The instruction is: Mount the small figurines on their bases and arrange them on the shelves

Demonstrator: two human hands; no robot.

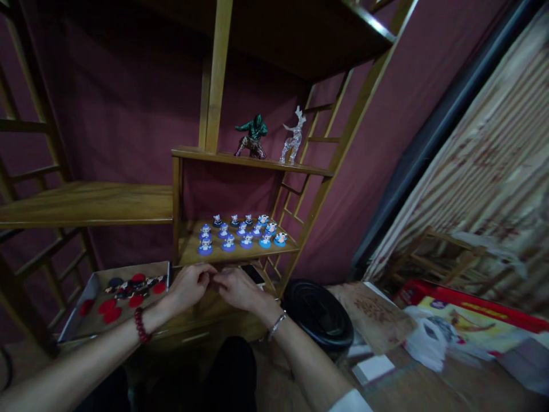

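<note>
My left hand point(194, 284), with a red bead bracelet point(140, 325) on its wrist, and my right hand point(238, 287), with a silver bracelet point(277, 325), meet fingertip to fingertip in front of the low shelf. Both are closed in a pinch; whatever is between the fingers is too small or hidden to make out. Just beyond them, several small figurines point(229, 243) on purple, blue and dark bases stand in rows on the shelf board point(189, 252). To the left, an open box point(72, 317) holds red discs point(112, 315) and loose dark figurines point(124, 289).
A dark phone point(253, 274) lies beside my right hand. Above, a green-and-bronze figure point(256, 136) and a clear deer figurine point(294, 137) stand on the upper shelf. On the right are a black round bin point(319, 315), cardboard point(373, 315), a white plastic bag point(429, 343) and a red box point(416, 292).
</note>
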